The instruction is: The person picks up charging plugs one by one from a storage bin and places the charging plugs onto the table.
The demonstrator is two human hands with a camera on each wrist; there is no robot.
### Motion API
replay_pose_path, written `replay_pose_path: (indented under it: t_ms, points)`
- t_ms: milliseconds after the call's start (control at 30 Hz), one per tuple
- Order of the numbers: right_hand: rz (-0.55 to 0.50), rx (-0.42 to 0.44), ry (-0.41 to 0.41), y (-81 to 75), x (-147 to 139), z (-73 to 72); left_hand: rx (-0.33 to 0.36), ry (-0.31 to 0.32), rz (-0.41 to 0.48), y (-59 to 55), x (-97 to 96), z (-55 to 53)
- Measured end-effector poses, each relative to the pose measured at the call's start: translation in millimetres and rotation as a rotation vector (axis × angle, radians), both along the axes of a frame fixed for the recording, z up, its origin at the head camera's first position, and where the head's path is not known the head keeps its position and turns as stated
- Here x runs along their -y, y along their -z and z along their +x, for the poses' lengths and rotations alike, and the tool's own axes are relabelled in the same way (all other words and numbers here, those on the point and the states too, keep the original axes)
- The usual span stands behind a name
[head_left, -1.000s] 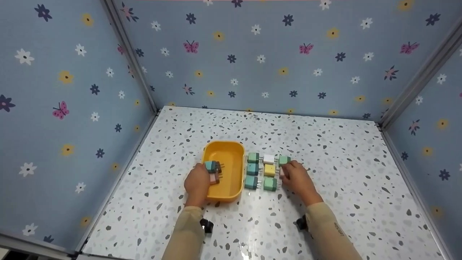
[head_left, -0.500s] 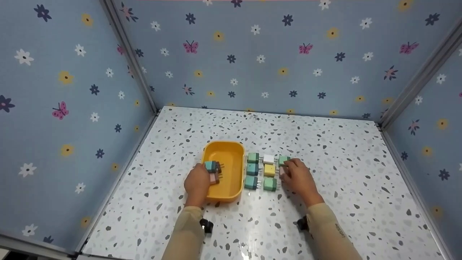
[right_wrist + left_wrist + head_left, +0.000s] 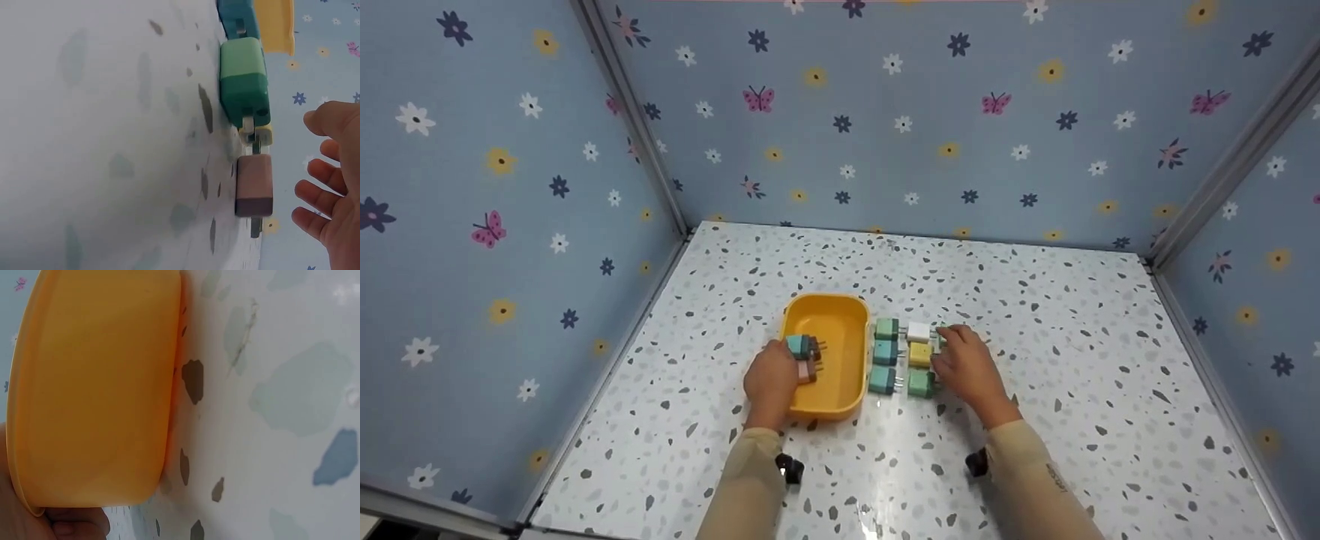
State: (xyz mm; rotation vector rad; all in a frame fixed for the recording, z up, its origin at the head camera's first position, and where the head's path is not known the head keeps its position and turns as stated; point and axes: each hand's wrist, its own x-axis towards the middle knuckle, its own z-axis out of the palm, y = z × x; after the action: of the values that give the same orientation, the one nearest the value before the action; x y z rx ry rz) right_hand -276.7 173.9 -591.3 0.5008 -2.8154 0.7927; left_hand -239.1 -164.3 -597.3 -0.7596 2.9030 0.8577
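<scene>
My left hand [image 3: 770, 375] grips the left rim of a yellow plastic bin [image 3: 853, 322]; in the left wrist view its fingers [image 3: 79, 523] curl at the rim of the bin. A teal charger plug [image 3: 798, 346] and a pink charger plug [image 3: 805, 371] lie inside, near that hand. Over the right column of charger plugs hovers my right hand [image 3: 969, 373], holding nothing, with its fingers spread apart in the right wrist view. Under it in that view sit a pink charger [image 3: 254, 183] and a green charger [image 3: 243, 79]. The head view hides the pink one behind the hand.
Beside the bin stand rows of chargers: a green one [image 3: 886, 328], a white one [image 3: 918, 331], a teal one [image 3: 885, 351], a yellow one [image 3: 920, 354] and several others. Flower-patterned walls [image 3: 900, 112] enclose the speckled table [image 3: 825, 255] on three sides.
My right hand has shifted slightly left from beside the pink charger, and now covers it and most of the back green charger. My left hand and the bin stay put.
</scene>
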Motion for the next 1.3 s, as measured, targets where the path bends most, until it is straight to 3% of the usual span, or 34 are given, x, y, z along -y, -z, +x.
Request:
replay_pose_path:
  t_ms: [300,833,1300]
  points:
    - [-0.008,-0.001,-0.065,-9.3,38.5,6.2,-0.019,0.005,-0.019,0.1,-0.7,1.0]
    - [0.018,0.044,-0.204,-16.6,91.0,10.3,0.020,-0.033,0.057,0.6,0.9,0.2]
    - [0.047,0.099,-0.315,-22.0,155.9,5.0,0.019,-0.008,-0.076,0.0,-2.6,0.0]
